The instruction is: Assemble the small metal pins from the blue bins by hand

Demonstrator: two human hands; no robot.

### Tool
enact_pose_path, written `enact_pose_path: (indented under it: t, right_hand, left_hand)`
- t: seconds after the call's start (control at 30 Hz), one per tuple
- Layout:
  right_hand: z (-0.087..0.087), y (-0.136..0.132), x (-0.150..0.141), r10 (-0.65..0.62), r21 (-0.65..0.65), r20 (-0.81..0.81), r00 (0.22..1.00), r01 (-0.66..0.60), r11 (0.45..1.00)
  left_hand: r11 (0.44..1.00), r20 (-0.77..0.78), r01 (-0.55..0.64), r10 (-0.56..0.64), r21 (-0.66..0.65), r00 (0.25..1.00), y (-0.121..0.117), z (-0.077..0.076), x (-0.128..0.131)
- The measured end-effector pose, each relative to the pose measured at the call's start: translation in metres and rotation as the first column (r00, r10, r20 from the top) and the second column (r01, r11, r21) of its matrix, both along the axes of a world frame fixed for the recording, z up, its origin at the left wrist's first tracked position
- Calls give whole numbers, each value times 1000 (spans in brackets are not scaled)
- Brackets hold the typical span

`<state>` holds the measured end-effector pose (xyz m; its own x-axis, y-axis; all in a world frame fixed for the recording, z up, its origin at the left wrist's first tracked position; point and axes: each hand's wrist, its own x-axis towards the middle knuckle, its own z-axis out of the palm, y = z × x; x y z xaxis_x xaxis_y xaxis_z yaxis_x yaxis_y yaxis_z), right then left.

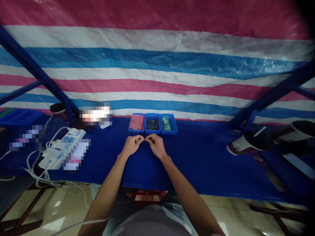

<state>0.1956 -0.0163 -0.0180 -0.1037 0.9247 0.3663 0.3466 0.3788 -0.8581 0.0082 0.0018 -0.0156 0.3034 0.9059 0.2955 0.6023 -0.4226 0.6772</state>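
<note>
My left hand point(132, 145) and my right hand point(157, 144) meet just above the blue table, fingertips pinched closed and almost touching. Between them is a small dark piece point(145, 139), too small to name. Right behind the hands stand three small blue bins side by side. Pink plastic packets point(136, 122) fill the left bin point(129, 128). Loose dark screw-like metal pieces point(152, 124) lie in the middle bin point(153, 132). The right bin point(174, 126) contains small green-and-clear packets point(166, 124).
A white power strip point(52, 159) with tangled cables lies on the left. Farther left sits a blue tray point(21, 117). Dark cups point(243, 144) and a phone point(299, 165) are at the right. Blue frame bars and a striped sheet point(157, 73) close off the back.
</note>
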Motion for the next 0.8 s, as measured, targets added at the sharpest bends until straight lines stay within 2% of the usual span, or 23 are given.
enact_pose_path:
  t: [0.8]
  right_hand:
    - [-3,1,0,-24,41,83,996,21,999]
  left_hand:
    - [1000,22,2,-2,0,1000,1,-1,-1]
